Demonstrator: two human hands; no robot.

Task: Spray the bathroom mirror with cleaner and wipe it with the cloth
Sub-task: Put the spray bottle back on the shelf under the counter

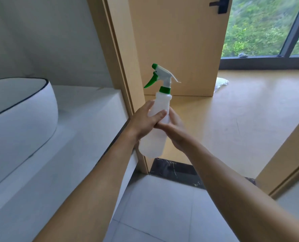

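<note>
Forearms, two, bare, reaching forward. Left hand (145, 119) and right hand (175, 127): both grasping translucent white plastic spray bottle with green trigger (158, 117), held upright before the doorway, beside white counter (85, 110). Mirror, cloth: apparently out of view. Advice: shift one hand to the trigger, nozzle facing the glass.

No text, label, brand, number or sign can be read anywhere in view. The spray bottle (158, 119) is plain translucent plastic with no printing showing on the side that faces the camera.
</note>
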